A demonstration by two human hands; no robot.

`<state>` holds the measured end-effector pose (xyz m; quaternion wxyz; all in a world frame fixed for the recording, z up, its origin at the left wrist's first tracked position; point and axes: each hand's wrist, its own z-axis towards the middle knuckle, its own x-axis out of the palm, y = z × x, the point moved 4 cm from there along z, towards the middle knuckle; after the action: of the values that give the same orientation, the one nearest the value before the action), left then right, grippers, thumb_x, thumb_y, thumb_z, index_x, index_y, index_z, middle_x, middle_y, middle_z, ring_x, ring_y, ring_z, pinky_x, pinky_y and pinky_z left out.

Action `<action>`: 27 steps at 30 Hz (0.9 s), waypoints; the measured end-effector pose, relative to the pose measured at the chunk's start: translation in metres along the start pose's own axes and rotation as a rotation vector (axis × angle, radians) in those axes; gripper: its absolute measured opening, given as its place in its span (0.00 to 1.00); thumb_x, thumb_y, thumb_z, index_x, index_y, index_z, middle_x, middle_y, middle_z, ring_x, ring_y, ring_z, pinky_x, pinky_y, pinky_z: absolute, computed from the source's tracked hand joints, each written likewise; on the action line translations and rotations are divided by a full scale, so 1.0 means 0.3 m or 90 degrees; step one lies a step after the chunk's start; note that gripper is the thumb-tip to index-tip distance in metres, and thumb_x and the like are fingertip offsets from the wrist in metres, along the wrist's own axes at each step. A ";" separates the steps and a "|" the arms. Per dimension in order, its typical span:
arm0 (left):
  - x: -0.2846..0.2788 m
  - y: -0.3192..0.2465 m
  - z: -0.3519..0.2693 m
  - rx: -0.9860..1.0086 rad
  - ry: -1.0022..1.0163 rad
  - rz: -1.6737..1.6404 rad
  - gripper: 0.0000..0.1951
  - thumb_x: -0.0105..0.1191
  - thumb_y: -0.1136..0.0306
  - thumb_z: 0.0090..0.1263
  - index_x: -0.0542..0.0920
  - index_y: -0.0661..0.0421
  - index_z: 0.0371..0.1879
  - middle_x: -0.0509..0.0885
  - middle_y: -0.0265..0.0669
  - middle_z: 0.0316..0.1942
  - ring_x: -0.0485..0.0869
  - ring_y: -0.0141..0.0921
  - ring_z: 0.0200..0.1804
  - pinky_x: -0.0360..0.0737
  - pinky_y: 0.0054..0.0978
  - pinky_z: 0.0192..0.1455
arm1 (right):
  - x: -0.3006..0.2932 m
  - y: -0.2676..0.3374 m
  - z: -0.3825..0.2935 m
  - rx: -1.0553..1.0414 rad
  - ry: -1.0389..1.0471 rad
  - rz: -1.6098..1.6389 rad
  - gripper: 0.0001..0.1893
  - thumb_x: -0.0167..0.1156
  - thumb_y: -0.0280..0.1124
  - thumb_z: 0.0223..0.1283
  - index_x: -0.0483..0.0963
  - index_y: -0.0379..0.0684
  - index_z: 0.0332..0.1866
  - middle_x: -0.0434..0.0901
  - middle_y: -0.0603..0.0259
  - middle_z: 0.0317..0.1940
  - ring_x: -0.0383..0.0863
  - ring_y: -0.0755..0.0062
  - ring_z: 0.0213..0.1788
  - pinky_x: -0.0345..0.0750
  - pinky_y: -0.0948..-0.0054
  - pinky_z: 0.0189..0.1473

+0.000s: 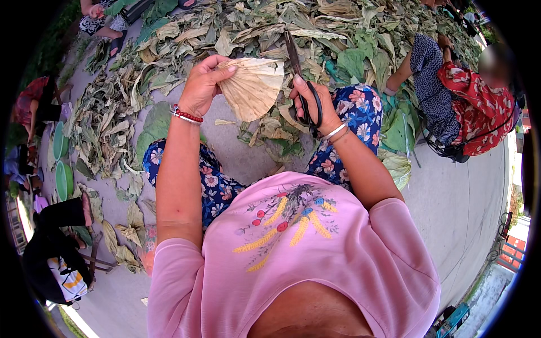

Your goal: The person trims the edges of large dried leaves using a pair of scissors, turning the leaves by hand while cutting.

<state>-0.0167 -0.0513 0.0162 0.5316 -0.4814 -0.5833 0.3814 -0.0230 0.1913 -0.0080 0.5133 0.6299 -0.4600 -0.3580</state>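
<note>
Between the thumb and fingers of my left hand [206,84] is a dried, pale tan leaf piece [253,86], folded into a fan shape with ribs running toward my grip. My right hand [315,101] holds a pair of scissors [294,55] with black handles and dark, worn blades. The blades point away from me, and their tips look close together. A small gap separates the scissors from the cut-looking edge of the leaf piece. Below both hands, leaf scraps [274,129] lie on the concrete between my knees.
A broad heap of dried and green leaves [186,36] spreads ahead, with another leaf pile [105,122] to the left. Two green basins [63,179] stand beyond it. A person in red [477,105] sits at the right, near a tied leaf bundle [395,164]. Other people sit along the left.
</note>
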 end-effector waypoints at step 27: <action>0.089 0.057 -0.007 -0.070 0.067 -0.058 0.14 0.55 0.74 0.63 0.74 0.58 0.48 0.81 0.34 0.39 0.82 0.25 0.39 0.81 0.24 0.39 | -0.031 -0.010 0.038 0.028 0.011 0.230 0.08 0.63 0.22 0.47 0.71 0.38 0.32 0.72 0.68 0.15 0.73 0.78 0.14 0.71 0.78 0.18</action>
<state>-0.0113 -0.0214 0.0069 0.5512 -0.5023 -0.5958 0.2981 -0.0361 0.1967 -0.0136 0.5594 0.5510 -0.5691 -0.2442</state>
